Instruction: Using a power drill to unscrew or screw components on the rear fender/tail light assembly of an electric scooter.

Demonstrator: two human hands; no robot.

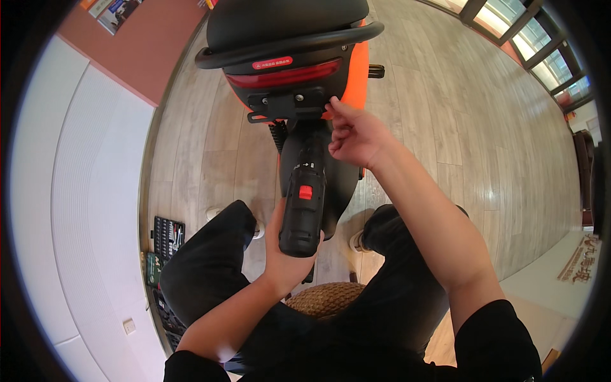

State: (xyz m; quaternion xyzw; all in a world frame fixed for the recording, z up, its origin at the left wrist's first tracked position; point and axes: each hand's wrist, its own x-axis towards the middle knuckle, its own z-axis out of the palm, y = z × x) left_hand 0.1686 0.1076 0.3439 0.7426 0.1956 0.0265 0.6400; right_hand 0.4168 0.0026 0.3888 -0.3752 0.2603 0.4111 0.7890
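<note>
The black plastic power drill with a red slider (301, 219) is, in the head view, behind the orange-and-black two-wheeler (293, 54), which is cut off above; I can't make out the drill's tip. The left hand (287, 266) clasps the drill underneath, fingers mostly hidden. The right hand (361, 137) curls beside the bodywork; whether it's pinching anything, I cannot tell.

Through one head-worn fisheye camera, the scene is viewed from above a dark-trousered lap (318, 347), steeply downward and forward, with left hand (289, 264), right hand (359, 137) and vehicle's rear (286, 70) shown close, and the floor (420, 83) bowed toward the rim.
</note>
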